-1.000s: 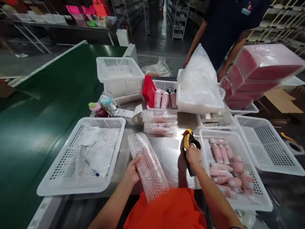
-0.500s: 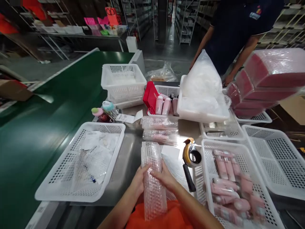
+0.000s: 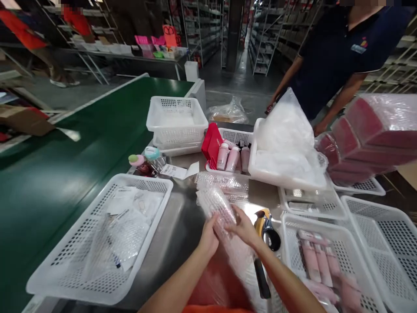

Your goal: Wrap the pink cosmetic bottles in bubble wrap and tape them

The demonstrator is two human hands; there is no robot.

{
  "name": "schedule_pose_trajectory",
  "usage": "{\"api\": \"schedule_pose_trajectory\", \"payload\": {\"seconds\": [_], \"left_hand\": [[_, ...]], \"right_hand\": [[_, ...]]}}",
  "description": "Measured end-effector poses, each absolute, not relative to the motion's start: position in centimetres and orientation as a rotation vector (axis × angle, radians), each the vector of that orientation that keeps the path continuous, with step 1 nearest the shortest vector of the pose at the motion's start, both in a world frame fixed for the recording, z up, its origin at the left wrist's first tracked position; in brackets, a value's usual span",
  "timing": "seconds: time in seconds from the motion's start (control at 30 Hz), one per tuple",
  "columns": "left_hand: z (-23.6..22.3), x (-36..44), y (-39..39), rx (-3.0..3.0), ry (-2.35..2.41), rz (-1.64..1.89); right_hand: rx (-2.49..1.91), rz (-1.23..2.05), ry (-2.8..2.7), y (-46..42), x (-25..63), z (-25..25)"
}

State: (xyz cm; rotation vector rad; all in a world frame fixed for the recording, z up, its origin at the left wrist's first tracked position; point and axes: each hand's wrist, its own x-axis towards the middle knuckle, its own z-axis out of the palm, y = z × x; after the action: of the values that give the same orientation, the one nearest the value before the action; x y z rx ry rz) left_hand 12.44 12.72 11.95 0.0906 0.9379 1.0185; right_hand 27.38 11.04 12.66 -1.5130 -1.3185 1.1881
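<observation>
A long clear bubble-wrap bundle [image 3: 215, 204], with a pinkish tint, is held slanting over the metal tabletop [image 3: 166, 243]. My left hand [image 3: 209, 238] grips its left side, thumb on top. My right hand [image 3: 243, 226] grasps the right side with bent fingers. The far end of the bundle overlaps other bubble-wrapped rolls [image 3: 239, 184] on the table. Close to my right forearm lies a tape dispenser [image 3: 267, 232] with a black handle. What the bundle contains cannot be made out clearly.
A white basket [image 3: 104, 289] of plastic packets stands left, beside the green conveyor [image 3: 97, 134]. On the right, another basket [image 3: 368, 278] holds several pink bottles [image 3: 312, 261]. A white bag [image 3: 280, 134] sits behind. Across the table stands a person [image 3: 329, 56] in a dark shirt.
The bubble-wrap bundle has gone from nearly straight to slanting, its near end swinging right. Both hands have shifted slightly right. The view has tilted upward and turned a little left.
</observation>
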Motion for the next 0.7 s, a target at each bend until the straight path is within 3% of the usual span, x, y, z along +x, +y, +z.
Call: {"api": "schedule_pose_trajectory", "payload": {"seconds": [0.07, 0.17, 0.3, 0.47, 0.7], "left_hand": [[13.2, 13.1, 15.5, 0.146, 0.874, 1.065], [13.8, 13.1, 19.2, 0.172, 0.935, 0.867], [11.1, 11.8, 19.7, 0.248, 1.059, 0.581], [4.9, 7.8, 14.3, 0.246, 1.197, 0.523], [-0.1, 0.9, 5.9, 0.161, 1.438, 0.391]], "right_hand": [[-1.483, 1.054, -1.584, 15.7, 29.2, 14.3], [-1.466, 0.892, -2.001, 23.3, 30.9, 16.6], [-1.855, 0.645, -2.299, 29.5, 30.4, 17.7], [-1.936, 0.256, -2.317, 28.4, 27.3, 15.8], [-1.866, 0.305, -2.372, 26.7, 27.1, 13.1]]}}
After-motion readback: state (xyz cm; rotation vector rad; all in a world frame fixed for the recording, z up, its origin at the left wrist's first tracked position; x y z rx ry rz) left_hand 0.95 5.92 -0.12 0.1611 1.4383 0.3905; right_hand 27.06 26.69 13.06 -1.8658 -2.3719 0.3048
